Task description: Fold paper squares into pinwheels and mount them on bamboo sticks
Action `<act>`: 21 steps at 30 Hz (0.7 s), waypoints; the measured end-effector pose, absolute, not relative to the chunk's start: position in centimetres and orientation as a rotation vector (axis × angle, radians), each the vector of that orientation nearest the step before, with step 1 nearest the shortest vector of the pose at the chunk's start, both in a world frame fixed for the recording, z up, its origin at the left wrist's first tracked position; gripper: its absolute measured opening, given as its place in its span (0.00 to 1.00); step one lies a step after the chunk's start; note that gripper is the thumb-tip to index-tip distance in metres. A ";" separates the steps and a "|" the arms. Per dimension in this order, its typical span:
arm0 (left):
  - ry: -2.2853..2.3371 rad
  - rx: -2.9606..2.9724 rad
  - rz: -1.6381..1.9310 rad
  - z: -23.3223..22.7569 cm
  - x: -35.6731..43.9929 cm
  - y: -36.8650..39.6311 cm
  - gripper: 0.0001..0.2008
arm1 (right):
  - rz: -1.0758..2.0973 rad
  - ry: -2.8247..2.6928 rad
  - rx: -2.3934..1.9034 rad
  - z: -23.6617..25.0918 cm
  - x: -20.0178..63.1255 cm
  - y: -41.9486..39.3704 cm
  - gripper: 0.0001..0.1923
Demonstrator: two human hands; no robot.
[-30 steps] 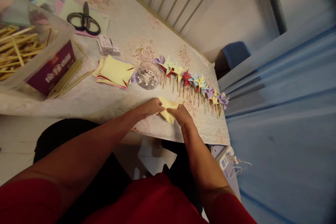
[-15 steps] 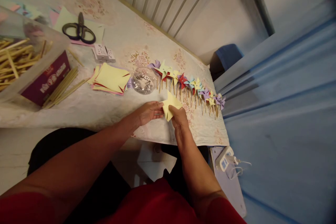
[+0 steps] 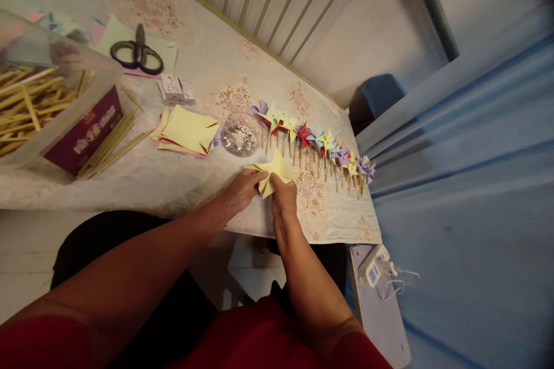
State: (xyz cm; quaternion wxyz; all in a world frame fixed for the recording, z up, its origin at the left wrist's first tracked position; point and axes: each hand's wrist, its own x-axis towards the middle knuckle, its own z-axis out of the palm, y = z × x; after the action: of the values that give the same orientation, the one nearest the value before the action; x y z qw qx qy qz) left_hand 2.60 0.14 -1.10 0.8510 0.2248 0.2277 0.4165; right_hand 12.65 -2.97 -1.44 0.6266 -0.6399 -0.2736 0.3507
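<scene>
A yellow paper pinwheel [image 3: 279,166] with pointed blades is held between my two hands above the near edge of the table. My left hand [image 3: 246,187] pinches its left side. My right hand [image 3: 284,196] grips it from the near side, with the thumb pressed at the middle. Just beyond lies a clear round dish [image 3: 239,134] of small shiny metal pins. To its left rests a stack of cut paper squares [image 3: 187,130], yellow on top. Finished pinwheels on sticks [image 3: 322,144] lie in a row to the right.
At the left stands a clear plastic box [image 3: 97,121] of thin wooden sticks, with loose sticks [image 3: 110,147] beside it. Black-handled scissors [image 3: 137,55] lie on paper sheets near small white boxes [image 3: 175,89]. A power strip [image 3: 373,265] sits at the lower right, by a blue curtain [image 3: 467,202].
My left hand has closed onto the left side of the paper pinwheel. My right hand has shifted slightly left, and the paper's blades now appear more spread.
</scene>
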 end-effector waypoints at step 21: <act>0.532 0.498 0.901 -0.6 2.4 0.8 0.13 | 0.212 -0.782 -1.720 -1.6 13.7 -8.0 0.08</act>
State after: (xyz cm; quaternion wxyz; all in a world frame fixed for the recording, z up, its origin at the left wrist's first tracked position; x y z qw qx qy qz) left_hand 2.37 0.83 -0.62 0.8369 0.2355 0.2512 0.4255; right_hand 13.68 -7.98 -1.59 0.5811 -0.7363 -0.3347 0.0906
